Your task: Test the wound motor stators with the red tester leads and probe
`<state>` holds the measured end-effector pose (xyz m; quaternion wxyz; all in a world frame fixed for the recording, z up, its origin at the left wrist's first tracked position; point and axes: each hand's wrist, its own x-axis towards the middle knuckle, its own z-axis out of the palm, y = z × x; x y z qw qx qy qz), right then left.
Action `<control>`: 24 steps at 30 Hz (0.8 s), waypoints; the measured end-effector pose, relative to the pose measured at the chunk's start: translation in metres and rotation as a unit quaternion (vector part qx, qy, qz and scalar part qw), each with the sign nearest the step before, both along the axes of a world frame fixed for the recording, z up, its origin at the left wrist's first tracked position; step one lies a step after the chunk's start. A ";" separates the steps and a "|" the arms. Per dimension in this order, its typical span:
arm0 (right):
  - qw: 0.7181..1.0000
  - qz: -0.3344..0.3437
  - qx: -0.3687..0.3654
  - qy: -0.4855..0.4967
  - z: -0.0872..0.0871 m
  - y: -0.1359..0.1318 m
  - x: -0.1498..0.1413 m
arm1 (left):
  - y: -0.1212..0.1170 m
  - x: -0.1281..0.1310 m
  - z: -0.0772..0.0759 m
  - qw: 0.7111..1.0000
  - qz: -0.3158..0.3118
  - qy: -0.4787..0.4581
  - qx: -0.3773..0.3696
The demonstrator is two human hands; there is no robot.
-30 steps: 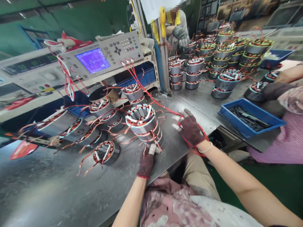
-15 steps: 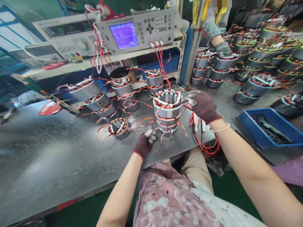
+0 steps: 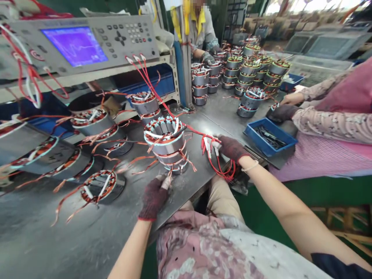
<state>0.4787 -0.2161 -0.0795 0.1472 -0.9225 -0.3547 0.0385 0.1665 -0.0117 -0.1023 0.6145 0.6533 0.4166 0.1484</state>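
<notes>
My left hand (image 3: 155,195), in a dark red knit glove with pale fingertips, rests on the metal bench. Its fingers are curled in beside the foot of a stack of motor stators (image 3: 167,149). An orange lead end hangs down to those fingertips; whether they pinch it is hidden. Blue-white insulation and white ties line the top stator, and a dark thin rod lies over its rim. To the right, my right hand (image 3: 231,147), gloved alike, has its fingers closed at the red test leads (image 3: 225,170) with white-sleeved clips (image 3: 207,146).
A tester (image 3: 116,38) with a purple waveform screen stands on a shelf. More stators (image 3: 101,186) are at left and stacked stators (image 3: 247,73) at the back. A blue bin (image 3: 270,135) holds dark strips. Co-workers' hands (image 3: 207,58) and sleeves (image 3: 322,120) show beyond.
The view has swung to the right. My right hand has moved from beside the top stator's rim down to the red test leads. My left hand stays by the stack's foot.
</notes>
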 end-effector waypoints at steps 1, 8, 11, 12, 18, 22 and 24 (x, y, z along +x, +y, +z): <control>1.000 0.002 -0.009 0.005 -0.003 0.008 -0.004 | -0.012 -0.003 -0.003 1.000 0.001 0.003 -0.002; 0.998 0.008 -0.053 0.030 -0.025 0.067 -0.033 | -0.086 0.012 -0.028 0.946 0.084 -0.160 -0.268; 0.998 0.011 -0.044 0.037 -0.032 0.067 -0.040 | -0.083 0.042 -0.031 0.944 0.137 -0.183 -0.237; 0.998 0.012 -0.036 0.042 -0.033 0.063 -0.040 | -0.079 0.051 -0.032 0.945 0.151 -0.179 -0.227; 0.995 0.007 0.043 0.095 -0.041 0.032 -0.043 | -0.073 0.068 -0.030 0.948 0.154 -0.198 -0.196; 0.983 0.024 0.125 0.135 -0.058 0.011 -0.071 | -0.102 0.057 -0.027 0.956 0.035 -0.159 -0.245; 0.960 0.047 0.226 0.156 -0.068 -0.003 -0.093 | -0.116 0.055 -0.027 0.945 -0.052 -0.145 -0.289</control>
